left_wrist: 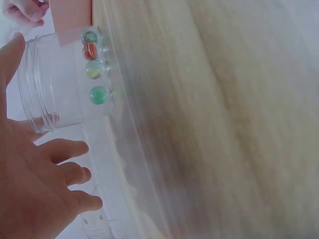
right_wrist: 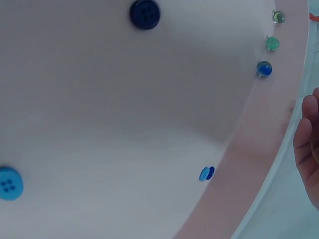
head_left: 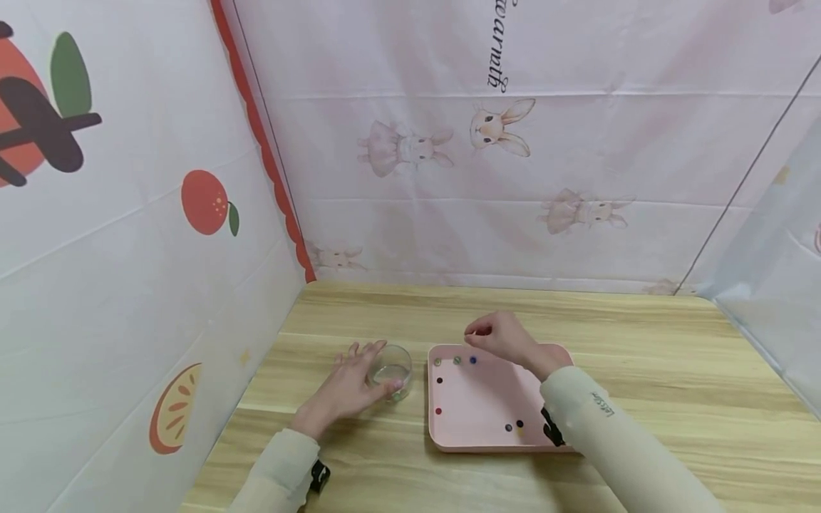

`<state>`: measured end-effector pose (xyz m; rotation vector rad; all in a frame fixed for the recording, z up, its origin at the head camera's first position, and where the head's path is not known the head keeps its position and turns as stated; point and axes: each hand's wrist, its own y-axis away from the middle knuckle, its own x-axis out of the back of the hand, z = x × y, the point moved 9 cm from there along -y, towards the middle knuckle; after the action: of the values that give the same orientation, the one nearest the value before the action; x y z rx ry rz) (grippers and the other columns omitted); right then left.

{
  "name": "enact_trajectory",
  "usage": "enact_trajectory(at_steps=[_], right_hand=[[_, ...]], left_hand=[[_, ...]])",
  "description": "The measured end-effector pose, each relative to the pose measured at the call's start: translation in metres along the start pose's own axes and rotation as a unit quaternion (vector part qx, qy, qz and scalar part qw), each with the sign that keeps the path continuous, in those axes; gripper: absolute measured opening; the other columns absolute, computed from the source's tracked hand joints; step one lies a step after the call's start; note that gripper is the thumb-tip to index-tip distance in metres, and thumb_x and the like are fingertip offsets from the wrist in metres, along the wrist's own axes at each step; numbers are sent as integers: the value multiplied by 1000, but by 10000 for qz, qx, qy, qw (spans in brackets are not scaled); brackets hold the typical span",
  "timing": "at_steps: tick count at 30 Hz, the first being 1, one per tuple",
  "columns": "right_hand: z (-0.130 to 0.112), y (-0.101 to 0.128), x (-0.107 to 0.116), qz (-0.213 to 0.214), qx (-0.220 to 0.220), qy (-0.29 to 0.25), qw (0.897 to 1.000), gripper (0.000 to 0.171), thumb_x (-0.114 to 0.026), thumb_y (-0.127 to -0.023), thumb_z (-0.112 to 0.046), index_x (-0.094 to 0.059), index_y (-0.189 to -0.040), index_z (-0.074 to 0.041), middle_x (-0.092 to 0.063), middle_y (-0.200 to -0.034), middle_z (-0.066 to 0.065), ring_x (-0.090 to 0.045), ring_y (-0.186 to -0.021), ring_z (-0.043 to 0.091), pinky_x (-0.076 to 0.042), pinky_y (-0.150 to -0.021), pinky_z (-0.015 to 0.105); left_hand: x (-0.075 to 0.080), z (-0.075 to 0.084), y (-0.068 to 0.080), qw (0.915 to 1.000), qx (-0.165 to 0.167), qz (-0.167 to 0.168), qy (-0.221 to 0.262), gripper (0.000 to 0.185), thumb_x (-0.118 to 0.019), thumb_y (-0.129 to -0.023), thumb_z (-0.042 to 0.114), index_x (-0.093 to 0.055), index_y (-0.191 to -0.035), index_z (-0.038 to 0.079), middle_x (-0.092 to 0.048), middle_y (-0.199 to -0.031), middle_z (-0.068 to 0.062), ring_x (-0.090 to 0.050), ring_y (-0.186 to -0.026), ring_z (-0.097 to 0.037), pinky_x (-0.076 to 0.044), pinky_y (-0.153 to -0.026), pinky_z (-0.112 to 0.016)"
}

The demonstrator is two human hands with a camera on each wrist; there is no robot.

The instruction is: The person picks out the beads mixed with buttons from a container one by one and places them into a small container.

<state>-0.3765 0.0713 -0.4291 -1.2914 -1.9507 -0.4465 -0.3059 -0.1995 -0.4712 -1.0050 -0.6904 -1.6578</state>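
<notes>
My left hand (head_left: 346, 385) grips a clear jar (head_left: 393, 365) by its rim with thumb and index finger; the other fingers are spread. The jar stands upright on the table, left of a pink tray (head_left: 474, 413). In the left wrist view, several glass marbles lie at its bottom, among them a green marble (left_wrist: 98, 95) and a red one (left_wrist: 89, 51). My right hand (head_left: 507, 338) hovers over the tray's far edge, thumb and index fingertips close together; I cannot tell whether they hold something. Nearest to it in the tray is a blue marble (head_left: 473, 360).
Two greenish marbles (right_wrist: 272, 43) line the tray's far side in the right wrist view. Buttons lie scattered in the tray: a red button (head_left: 439, 411), a dark blue button (right_wrist: 145, 14), a light blue button (right_wrist: 9, 183). Printed cloth walls (head_left: 449, 242) border the wooden table (head_left: 359, 456).
</notes>
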Motion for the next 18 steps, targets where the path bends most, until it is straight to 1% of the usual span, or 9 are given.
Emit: enact_trajectory(at_steps=[3,8,11,14,18], right_hand=[[5,1,-2,-65,-76,-72,9999,19,-75,-96,-15,-82,-109,-4,-79,-90,3,-58,-72,10,-49,-63,25],[14,4,-9,-260,-187,-44,9995,16,-76,-96,-16,-83,-107,-7,-81,-101,5,-62,-78,9,-52,-67,25],[17,5,-11,-339,-238,-26,9991,15,-76,-97,-16,-84,-107,-8,-81,-104,6,-64,-79,10,-54,-67,27],[18,6,-12,-428,-273,114,9986,15,-76,-95,-14,-84,-107,-9,-82,-106,7,-67,-83,10,-56,-70,28],[18,7,-15,-672,-259,432,9965,16,-77,-94,-11,-85,-108,-10,-82,-109,8,-70,-89,9,-58,-74,27]], left_hand=[[1,0,1,10000,11,-1,2,94,-62,-95,71,-34,-166,16,-38,-168,-21,-20,-158,-55,-11,-126,-75],[1,1,1,10000,-3,22,0,94,-62,-95,70,-35,-166,15,-38,-167,-22,-20,-157,-56,-12,-125,-76],[1,1,1,10000,-15,51,3,93,-62,-96,70,-36,-165,14,-39,-167,-23,-21,-157,-57,-12,-125,-77],[1,0,1,10000,7,24,0,93,-62,-96,70,-35,-166,15,-39,-167,-22,-20,-158,-56,-11,-125,-76],[1,0,1,10000,1,16,9,93,-62,-95,70,-35,-166,16,-39,-168,-21,-20,-158,-56,-11,-125,-76]])
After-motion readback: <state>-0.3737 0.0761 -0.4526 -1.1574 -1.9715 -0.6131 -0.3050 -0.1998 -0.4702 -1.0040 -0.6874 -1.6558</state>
